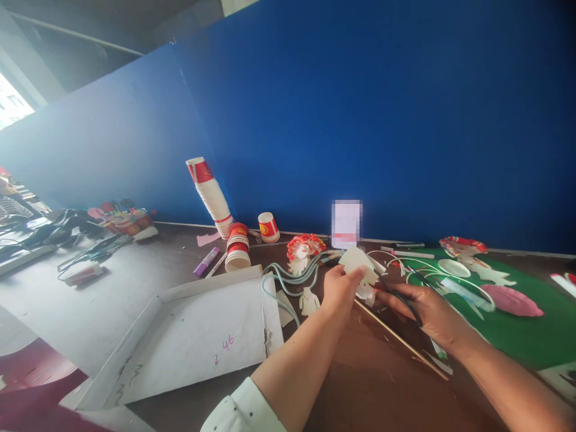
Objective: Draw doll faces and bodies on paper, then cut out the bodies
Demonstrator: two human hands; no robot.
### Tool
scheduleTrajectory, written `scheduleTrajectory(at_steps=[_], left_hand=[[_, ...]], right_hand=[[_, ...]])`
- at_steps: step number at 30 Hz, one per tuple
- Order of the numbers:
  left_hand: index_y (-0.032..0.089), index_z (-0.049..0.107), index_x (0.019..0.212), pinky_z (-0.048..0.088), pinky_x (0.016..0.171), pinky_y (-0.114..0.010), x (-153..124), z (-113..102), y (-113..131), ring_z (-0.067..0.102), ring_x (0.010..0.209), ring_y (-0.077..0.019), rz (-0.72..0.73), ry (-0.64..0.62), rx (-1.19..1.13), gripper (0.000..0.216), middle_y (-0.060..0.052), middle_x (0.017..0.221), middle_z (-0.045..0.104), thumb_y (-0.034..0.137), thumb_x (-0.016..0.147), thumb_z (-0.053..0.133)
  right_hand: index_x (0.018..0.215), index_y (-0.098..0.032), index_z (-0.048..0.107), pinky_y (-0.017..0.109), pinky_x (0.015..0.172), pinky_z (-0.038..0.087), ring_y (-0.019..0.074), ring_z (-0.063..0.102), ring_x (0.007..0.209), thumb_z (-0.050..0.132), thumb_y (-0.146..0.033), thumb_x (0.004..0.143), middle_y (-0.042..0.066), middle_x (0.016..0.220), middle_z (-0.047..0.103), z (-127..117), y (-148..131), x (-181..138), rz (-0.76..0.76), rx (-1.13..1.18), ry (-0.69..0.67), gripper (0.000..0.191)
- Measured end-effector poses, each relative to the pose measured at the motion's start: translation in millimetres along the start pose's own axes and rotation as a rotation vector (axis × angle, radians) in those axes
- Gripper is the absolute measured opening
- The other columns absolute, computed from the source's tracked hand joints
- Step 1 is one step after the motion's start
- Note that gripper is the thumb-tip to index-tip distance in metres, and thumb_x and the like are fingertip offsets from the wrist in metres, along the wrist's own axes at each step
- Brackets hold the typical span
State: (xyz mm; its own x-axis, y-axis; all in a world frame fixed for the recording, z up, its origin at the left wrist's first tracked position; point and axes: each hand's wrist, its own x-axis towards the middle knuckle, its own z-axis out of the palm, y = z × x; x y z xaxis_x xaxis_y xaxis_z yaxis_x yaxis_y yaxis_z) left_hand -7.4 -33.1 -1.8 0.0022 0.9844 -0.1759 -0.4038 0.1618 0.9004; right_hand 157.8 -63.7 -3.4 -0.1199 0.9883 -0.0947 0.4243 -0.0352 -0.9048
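Observation:
My left hand [341,289] pinches a cream paper cut-out [356,262] and holds it up over the brown table. My right hand [427,309] is closed round dark-handled scissors [396,294], with the blades pointing at the cut-out's right edge. A thin wooden stick [398,339] lies on the table under both hands. Small paper scraps [309,302] lie just left of my left hand.
A shallow white cardboard tray [198,336] lies at front left. A leaning stack of red-and-white paper cups [211,195] and loose cups [269,227] stand by the blue wall. Green felt [522,327] with paper-plate crafts and a pink shape [513,300] covers the right.

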Motion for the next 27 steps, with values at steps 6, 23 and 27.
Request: scheduleTrajectory(at_steps=[6, 23, 27], left_hand=[[0.013, 0.066, 0.071, 0.034, 0.048, -0.022, -0.5, 1.8, -0.6, 0.043, 0.049, -0.0082, -0.029, -0.001, -0.066, 0.031, 0.0, 0.058, 0.058, 0.034, 0.057, 0.084], [0.011, 0.068, 0.074, 0.036, 0.05, -0.025, -3.9, 5.4, 0.6, 0.051, 0.053, -0.0123, -0.077, 0.004, -0.13, 0.036, -0.004, 0.065, 0.064, 0.034, 0.053, 0.087], [0.011, 0.068, 0.073, 0.036, 0.051, -0.025, -4.6, 5.6, -0.3, 0.049, 0.052, -0.0116, -0.075, -0.013, -0.118, 0.035, -0.003, 0.062, 0.062, 0.033, 0.052, 0.087]], right_hand=[[0.107, -0.021, 0.079, 0.027, 0.049, 0.042, 0.0169, 0.053, 0.054, 0.071, -0.065, 0.072, 0.0, 0.057, 0.06, 2.4, 1.5, 0.0, 0.005, -0.01, -0.02, 0.056], [0.077, -0.025, 0.07, 0.03, 0.059, 0.049, 0.0223, 0.061, 0.066, 0.063, -0.059, 0.08, 0.002, 0.069, 0.068, 10.5, -8.6, -7.6, -0.088, -0.009, -0.068, 0.035], [0.073, -0.025, 0.068, 0.029, 0.055, 0.047, 0.0205, 0.058, 0.062, 0.061, -0.06, 0.081, 0.001, 0.064, 0.063, 10.1, -6.9, -6.5, -0.089, -0.056, -0.046, 0.036]])
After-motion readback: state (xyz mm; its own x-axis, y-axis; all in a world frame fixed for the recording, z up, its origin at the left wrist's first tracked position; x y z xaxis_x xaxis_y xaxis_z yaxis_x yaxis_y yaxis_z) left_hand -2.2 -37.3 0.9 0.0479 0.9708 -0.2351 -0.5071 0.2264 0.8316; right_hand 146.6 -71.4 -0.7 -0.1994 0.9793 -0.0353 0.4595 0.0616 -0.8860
